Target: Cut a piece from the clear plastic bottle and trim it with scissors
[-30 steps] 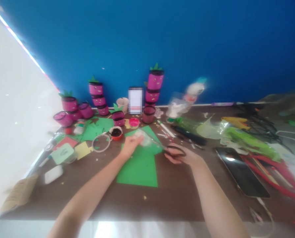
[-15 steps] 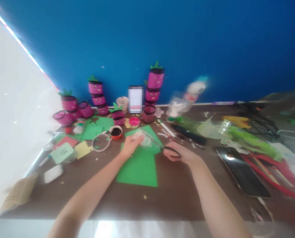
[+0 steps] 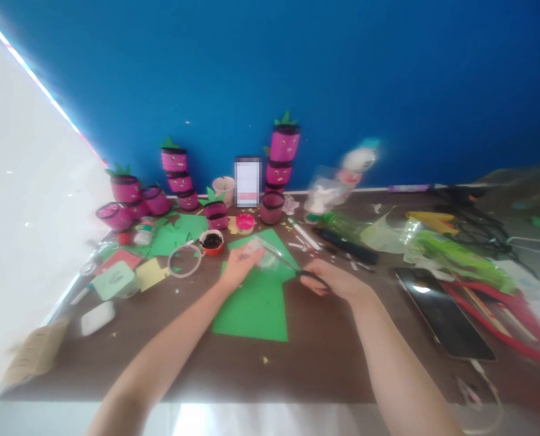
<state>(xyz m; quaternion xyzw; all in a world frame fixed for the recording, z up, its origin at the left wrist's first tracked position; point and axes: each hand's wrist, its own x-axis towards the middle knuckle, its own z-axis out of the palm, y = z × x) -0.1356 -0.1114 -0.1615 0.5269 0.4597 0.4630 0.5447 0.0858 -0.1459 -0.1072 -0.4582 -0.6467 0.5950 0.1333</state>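
My right hand (image 3: 331,282) is closed around the black handles of a pair of scissors (image 3: 297,269), whose blades point up and left. My left hand (image 3: 240,266) pinches a small piece of clear plastic (image 3: 263,254) that the blades meet. Both hands hover over a green paper sheet (image 3: 256,303) lying on the brown table (image 3: 324,357).
Pink strawberry-faced cups (image 3: 283,163) stand stacked along the blue wall, more at the left (image 3: 127,197). A dark phone (image 3: 442,312) lies right of my hands, beside green plastic and red tubing (image 3: 492,315). A tape ring (image 3: 184,260), a small pot (image 3: 212,242) and paper scraps lie to the left.
The scissor handles have come together since a second ago, and my right hand has shifted slightly left toward the plastic. My left hand has stayed put.
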